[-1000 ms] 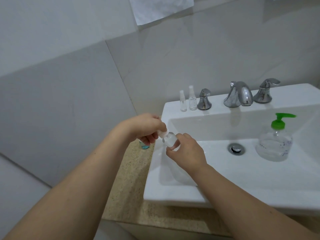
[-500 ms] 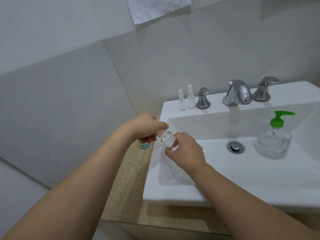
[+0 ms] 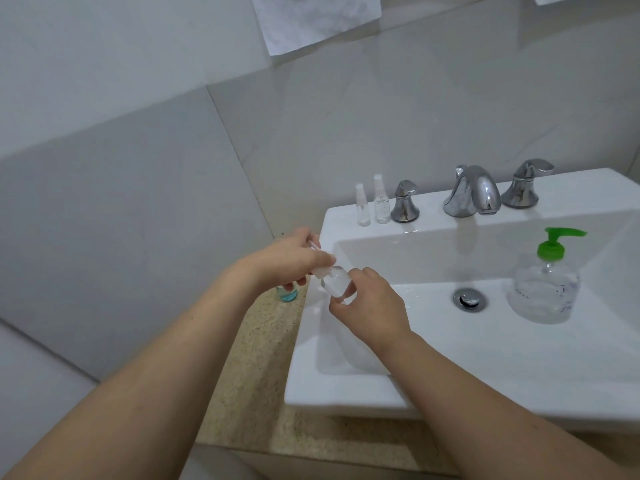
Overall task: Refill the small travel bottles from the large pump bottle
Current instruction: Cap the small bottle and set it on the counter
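Best done over the sink's left rim (image 3: 311, 327) — right hand (image 3: 367, 306) clamped round the small clear travel bottle (image 3: 337, 284), left hand (image 3: 294, 259) pinching its cap (image 3: 320, 270) — twisting gently, bottle upright, pump bottle (image 3: 545, 289) waiting in the basin.

left hand (image 3: 294, 259): you wear no glove, ring or watch | right hand (image 3: 372, 303): likewise ungloved, no ring, no watch | forearms: both bare to the frame edge, no sleeve in your view | nails: short and unpainted where your fingertips show
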